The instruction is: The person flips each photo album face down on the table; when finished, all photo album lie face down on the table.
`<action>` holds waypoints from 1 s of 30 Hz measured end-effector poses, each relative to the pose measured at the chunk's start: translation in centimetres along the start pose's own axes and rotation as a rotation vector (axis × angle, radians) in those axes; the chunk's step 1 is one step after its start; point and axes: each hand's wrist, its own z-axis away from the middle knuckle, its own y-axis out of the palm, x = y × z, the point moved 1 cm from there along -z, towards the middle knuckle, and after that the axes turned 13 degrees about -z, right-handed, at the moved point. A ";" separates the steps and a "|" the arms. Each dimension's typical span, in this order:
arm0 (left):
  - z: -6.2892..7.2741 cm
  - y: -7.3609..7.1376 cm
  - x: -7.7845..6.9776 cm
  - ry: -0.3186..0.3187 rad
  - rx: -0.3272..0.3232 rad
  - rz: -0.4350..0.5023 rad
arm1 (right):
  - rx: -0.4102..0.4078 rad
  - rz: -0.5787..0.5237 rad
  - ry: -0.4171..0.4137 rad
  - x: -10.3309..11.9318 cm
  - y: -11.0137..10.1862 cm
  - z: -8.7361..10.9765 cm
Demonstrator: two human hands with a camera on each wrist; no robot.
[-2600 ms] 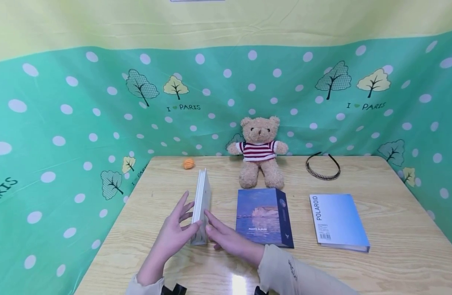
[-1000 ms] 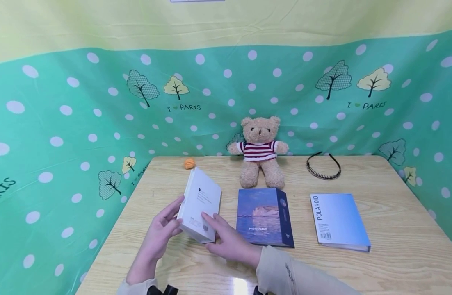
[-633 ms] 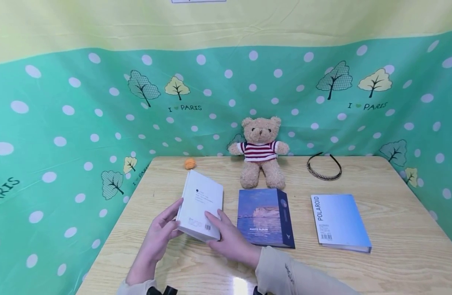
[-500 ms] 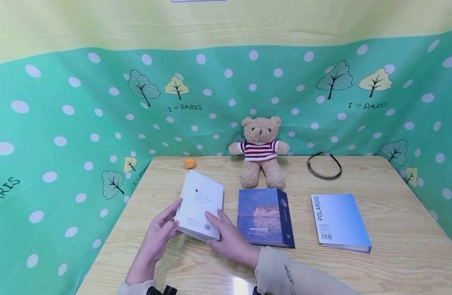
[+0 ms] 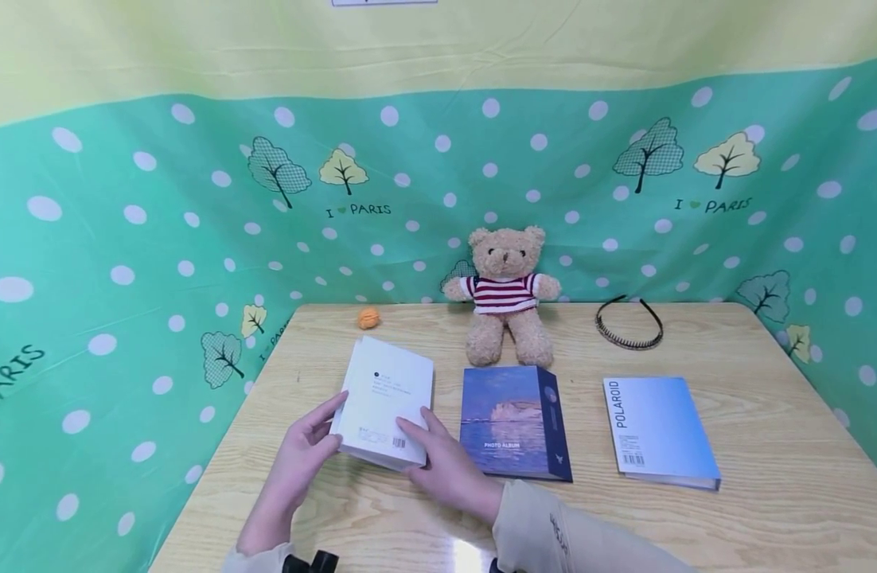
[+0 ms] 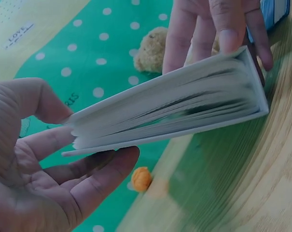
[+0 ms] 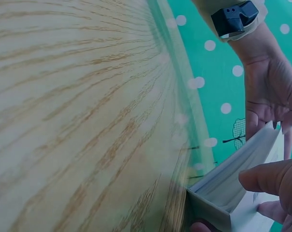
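A thick white photo album (image 5: 384,398), small print and a barcode on its upper cover, is held tilted low over the left part of the table. My left hand (image 5: 304,450) pinches its loose left edge, thumb above and fingers underneath, as the left wrist view shows. At the right, spine side, my right hand (image 5: 449,469) grips the near corner, with fingers on the cover (image 7: 261,222) and the thumb by the bottom edge. Between the covers, the page edges (image 6: 170,104) fan slightly apart.
A blue photo album (image 5: 503,414) lies just right of the right hand, and a blue-white Polaroid album (image 5: 660,430) farther right. Behind are a teddy bear (image 5: 504,294), a black headband (image 5: 628,342) and a small orange object (image 5: 368,318). Polka-dot cloth (image 5: 410,159) surrounds the wooden table (image 5: 789,446).
From standing on edge, the white album has tipped over leftward, so its printed cover now faces up. The left hand has moved left and down with its edge; the right hand stays at the spine side.
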 end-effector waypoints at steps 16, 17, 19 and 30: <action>-0.3 -0.4 1.0 -0.049 0.010 -0.102 | -0.011 0.033 0.024 -0.3 0.2 0.0; -0.3 -0.3 1.1 -0.058 0.013 -0.116 | -0.014 0.035 0.023 -0.3 0.2 0.0; -0.4 -0.2 1.4 -0.069 0.015 -0.149 | -0.020 0.035 0.017 -0.3 0.2 0.1; -0.4 0.3 2.7 -0.066 0.018 -0.371 | -0.010 0.085 -0.016 -0.2 0.0 0.2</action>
